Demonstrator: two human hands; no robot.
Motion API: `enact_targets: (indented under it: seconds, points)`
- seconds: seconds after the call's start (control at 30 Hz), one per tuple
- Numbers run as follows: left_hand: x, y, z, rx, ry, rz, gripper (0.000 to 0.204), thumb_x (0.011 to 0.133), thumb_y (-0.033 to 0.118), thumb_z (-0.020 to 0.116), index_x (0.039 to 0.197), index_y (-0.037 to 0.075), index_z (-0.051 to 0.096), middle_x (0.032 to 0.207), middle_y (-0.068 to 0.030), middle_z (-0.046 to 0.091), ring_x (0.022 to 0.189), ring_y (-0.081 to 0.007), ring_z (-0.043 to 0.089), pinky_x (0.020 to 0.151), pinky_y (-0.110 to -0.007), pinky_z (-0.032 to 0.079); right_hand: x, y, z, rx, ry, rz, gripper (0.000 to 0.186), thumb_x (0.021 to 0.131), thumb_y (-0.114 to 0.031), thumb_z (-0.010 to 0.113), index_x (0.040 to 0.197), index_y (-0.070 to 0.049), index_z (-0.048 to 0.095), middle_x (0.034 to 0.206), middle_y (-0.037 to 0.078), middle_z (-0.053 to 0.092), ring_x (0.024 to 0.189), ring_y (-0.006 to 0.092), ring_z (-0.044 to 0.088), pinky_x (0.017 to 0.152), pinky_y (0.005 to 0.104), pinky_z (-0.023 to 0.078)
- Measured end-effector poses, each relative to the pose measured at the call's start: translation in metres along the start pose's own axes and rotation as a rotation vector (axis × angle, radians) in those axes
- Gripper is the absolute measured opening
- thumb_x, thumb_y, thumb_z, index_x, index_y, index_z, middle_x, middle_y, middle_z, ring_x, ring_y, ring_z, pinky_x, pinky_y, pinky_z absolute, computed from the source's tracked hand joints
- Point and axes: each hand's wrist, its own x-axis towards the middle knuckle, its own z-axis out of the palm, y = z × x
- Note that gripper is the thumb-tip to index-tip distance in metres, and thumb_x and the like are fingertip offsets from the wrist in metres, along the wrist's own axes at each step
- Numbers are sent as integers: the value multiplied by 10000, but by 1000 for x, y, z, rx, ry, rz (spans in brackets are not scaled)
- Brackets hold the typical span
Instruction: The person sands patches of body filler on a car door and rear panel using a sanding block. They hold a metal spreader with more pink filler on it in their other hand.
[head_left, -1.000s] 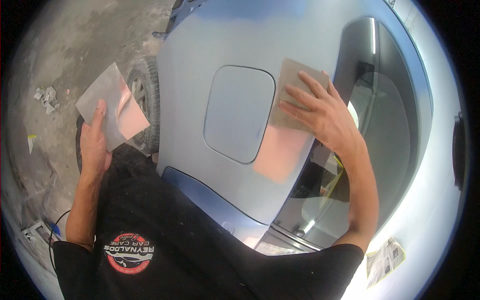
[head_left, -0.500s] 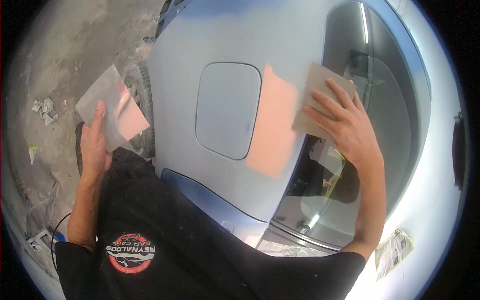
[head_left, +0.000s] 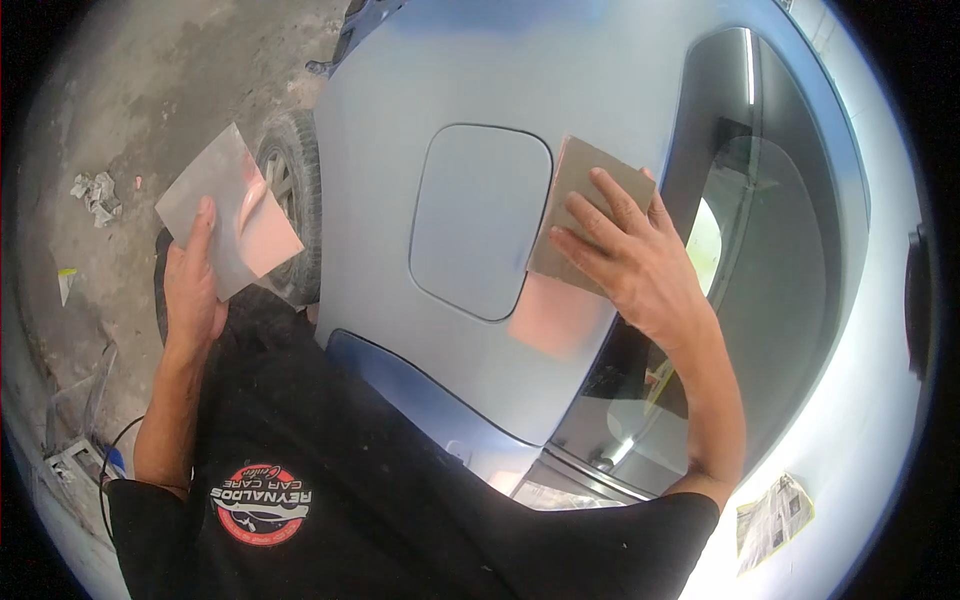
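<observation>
My left hand [head_left: 195, 290] grips a thin grey square plate [head_left: 205, 190], its thumb lying across the top face. Pink body filler [head_left: 268, 240] covers one corner of that plate, with a raised ridge along its edge. My right hand [head_left: 640, 255] holds a flat brownish-grey spreader [head_left: 575, 180], fingers splayed over its face and thumb side at the far edge. The spreader lies over the car's grey panel beside the fuel door [head_left: 480, 220]. A pink filler patch [head_left: 555, 320] shows below the spreader; the rest of it is hidden underneath.
A dark side window [head_left: 765, 280] borders the panel on the right. The car's wheel [head_left: 300, 170] stands at the left, by my left hand. Crumpled paper [head_left: 97, 198] lies on the concrete floor [head_left: 190, 70]. Masking paper [head_left: 775, 520] shows at the lower right.
My right hand has swept the spreader left, from the window's edge across the pink patch toward the fuel door. The view has shifted slightly; my left hand keeps its hold on the plate.
</observation>
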Motion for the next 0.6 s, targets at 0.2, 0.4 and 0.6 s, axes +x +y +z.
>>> enact_targets:
  seconds: [0.2, 0.4, 0.6]
  points:
    - [1, 1, 3, 9, -15, -12, 468, 1000, 345, 572, 1282, -28, 543, 1160, -93, 634, 972, -165, 650, 841, -325, 534, -7, 1, -1, 1, -39, 11, 332, 785, -140, 639, 1114, -128, 681, 1240, 68, 514, 1326, 316, 437, 1081, 626, 366]
    - [3, 4, 17, 2, -44, -41, 437, 1006, 311, 568, 1285, -24, 537, 1183, -69, 611, 1026, -140, 616, 879, -305, 508, -36, 4, -14, 23, -83, 92, 385, 747, -105, 651, 1128, -145, 689, 1252, 41, 530, 1332, 324, 436, 1099, 610, 357]
    - [3, 5, 31, -16, -80, -46, 461, 1002, 325, 570, 1303, -21, 522, 1234, -76, 585, 1074, -148, 597, 894, -319, 507, -66, 7, -20, 29, -100, 150, 378, 762, -118, 623, 1131, -150, 699, 1271, 37, 540, 1340, 326, 435, 1081, 573, 377]
